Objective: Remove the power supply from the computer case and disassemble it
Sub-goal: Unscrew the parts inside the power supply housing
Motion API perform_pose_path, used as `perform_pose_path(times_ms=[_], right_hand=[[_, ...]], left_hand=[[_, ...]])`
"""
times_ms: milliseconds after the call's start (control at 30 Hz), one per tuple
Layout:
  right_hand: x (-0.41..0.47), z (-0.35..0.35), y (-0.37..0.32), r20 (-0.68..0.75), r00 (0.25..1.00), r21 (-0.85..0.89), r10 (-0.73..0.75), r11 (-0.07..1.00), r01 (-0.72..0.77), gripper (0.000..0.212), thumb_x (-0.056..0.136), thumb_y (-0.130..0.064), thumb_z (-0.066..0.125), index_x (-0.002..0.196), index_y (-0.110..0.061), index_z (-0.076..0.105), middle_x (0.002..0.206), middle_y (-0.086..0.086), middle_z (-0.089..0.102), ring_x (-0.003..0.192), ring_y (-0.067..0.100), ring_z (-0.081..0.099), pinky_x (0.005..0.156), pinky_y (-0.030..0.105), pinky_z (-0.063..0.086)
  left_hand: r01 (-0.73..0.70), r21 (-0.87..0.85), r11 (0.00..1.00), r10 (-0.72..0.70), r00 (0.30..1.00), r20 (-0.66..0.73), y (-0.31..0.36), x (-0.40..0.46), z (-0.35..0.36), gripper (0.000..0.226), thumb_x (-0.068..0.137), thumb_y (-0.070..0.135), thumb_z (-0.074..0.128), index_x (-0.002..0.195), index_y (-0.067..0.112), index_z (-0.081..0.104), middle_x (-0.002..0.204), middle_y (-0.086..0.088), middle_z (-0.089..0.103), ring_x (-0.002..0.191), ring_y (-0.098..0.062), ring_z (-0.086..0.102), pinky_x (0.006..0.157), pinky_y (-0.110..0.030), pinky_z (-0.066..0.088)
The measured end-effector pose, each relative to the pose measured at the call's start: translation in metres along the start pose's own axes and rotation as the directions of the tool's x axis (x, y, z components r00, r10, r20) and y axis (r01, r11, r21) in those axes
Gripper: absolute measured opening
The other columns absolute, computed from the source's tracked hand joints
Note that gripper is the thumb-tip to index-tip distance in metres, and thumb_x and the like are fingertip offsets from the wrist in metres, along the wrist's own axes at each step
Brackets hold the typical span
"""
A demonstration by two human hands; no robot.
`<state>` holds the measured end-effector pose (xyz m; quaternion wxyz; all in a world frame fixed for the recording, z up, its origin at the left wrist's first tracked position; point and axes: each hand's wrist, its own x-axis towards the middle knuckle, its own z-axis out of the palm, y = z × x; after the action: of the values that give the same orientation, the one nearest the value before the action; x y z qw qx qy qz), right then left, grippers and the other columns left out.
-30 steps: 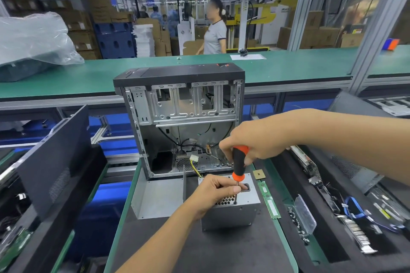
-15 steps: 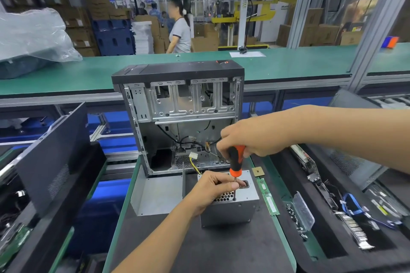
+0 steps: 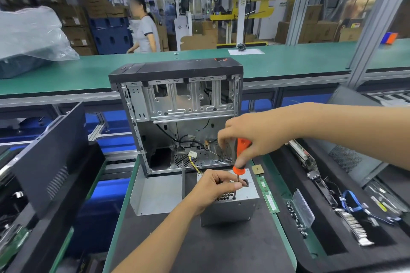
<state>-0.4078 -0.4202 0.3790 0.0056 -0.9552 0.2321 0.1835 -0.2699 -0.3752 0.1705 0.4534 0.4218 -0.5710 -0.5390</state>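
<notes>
A factory workbench with a dark mat carries a grey power supply, standing just in front of the opened computer case. The left hand pinches the shaft of an orange-handled screwdriver, tip down on the supply's top. The right hand grips the handle. A memory stick lies just right of the supply.
</notes>
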Motion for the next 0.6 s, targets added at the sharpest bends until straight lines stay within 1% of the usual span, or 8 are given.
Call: perform_pose_path(times_ms=[67,167,267,333,400,500,533,600], right_hand=[[0.001,0.003,-0.003,-0.079,0.980,-0.114,0.180,0.975,-0.189,0.069,0.077,-0.079,0.040,0.098,-0.014,0.052,0.076,-0.005,0.056,0.067,0.018,0.061,0.054,0.027,0.043],[0.006,0.013,-0.009,-0.127,0.964,-0.270,0.233,0.927,-0.260,0.063,0.090,-0.068,0.024,0.070,-0.011,0.043,0.067,0.004,0.054,0.053,0.018,0.051,0.057,0.032,0.047],[0.002,0.014,-0.009,-0.154,0.984,-0.375,0.093,0.916,-0.145,0.041,0.101,-0.049,0.028,0.099,-0.014,0.050,0.087,0.003,0.050,0.072,0.023,0.051,0.065,0.035,0.046],[-0.001,0.013,-0.005,-0.080,0.997,-0.296,0.000,0.955,-0.024,0.021,0.101,-0.035,0.041,0.118,-0.024,0.046,0.103,0.002,0.041,0.092,0.024,0.052,0.077,0.040,0.048],[-0.004,0.009,-0.003,-0.027,0.997,-0.143,-0.077,0.987,0.073,0.027,0.096,-0.027,0.053,0.122,-0.030,0.045,0.105,-0.003,0.037,0.099,0.021,0.046,0.078,0.037,0.045],[-0.003,0.005,-0.003,-0.063,0.997,-0.038,0.038,0.998,-0.041,0.051,0.083,-0.060,0.058,0.120,-0.026,0.047,0.099,-0.005,0.046,0.087,0.015,0.049,0.063,0.024,0.041],[0.000,0.005,-0.003,-0.090,0.988,-0.093,0.128,0.986,-0.137,0.062,0.078,-0.073,0.050,0.110,-0.019,0.052,0.092,-0.002,0.053,0.078,0.017,0.054,0.058,0.026,0.042],[0.005,0.007,-0.007,-0.121,0.960,-0.171,0.254,0.947,-0.272,0.069,0.079,-0.079,0.032,0.081,-0.013,0.052,0.077,0.005,0.059,0.061,0.019,0.056,0.051,0.030,0.041]], left_hand=[[0.008,0.016,1.000,-0.008,1.000,0.003,0.000,0.001,0.001,0.013,0.088,0.012,0.071,0.084,0.022,0.079,0.059,0.004,0.052,0.046,0.001,0.036,0.050,-0.006,0.033],[0.031,0.028,0.999,-0.031,1.000,-0.007,0.000,0.002,0.000,0.012,0.086,0.012,0.072,0.082,0.021,0.078,0.066,0.000,0.058,0.050,0.001,0.042,0.053,-0.009,0.035],[0.034,0.051,0.998,-0.033,0.999,-0.019,0.001,0.003,0.000,0.013,0.086,0.015,0.073,0.077,0.024,0.075,0.065,-0.012,0.038,0.049,-0.006,0.030,0.049,-0.014,0.028],[0.028,0.046,0.999,-0.027,1.000,-0.011,0.002,0.003,0.000,0.017,0.087,0.017,0.073,0.073,0.026,0.073,0.077,-0.014,0.038,0.052,-0.009,0.026,0.049,-0.016,0.027],[0.020,0.019,1.000,-0.020,1.000,0.007,0.002,0.003,0.000,0.018,0.087,0.015,0.073,0.072,0.026,0.074,0.087,-0.017,0.044,0.051,-0.007,0.031,0.051,-0.012,0.032],[0.011,0.031,0.999,-0.012,1.000,0.020,0.002,0.003,0.000,0.014,0.085,0.019,0.074,0.073,0.026,0.076,0.088,-0.018,0.047,0.050,-0.004,0.033,0.050,-0.011,0.033],[0.011,0.038,0.999,-0.012,1.000,0.022,0.002,0.003,0.000,0.011,0.084,0.022,0.075,0.074,0.026,0.076,0.086,-0.018,0.046,0.049,-0.004,0.032,0.050,-0.011,0.032],[0.015,0.040,0.999,-0.016,1.000,0.022,0.003,0.003,0.000,0.004,0.080,0.028,0.076,0.077,0.026,0.077,0.083,-0.018,0.043,0.049,-0.005,0.030,0.049,-0.012,0.031]])
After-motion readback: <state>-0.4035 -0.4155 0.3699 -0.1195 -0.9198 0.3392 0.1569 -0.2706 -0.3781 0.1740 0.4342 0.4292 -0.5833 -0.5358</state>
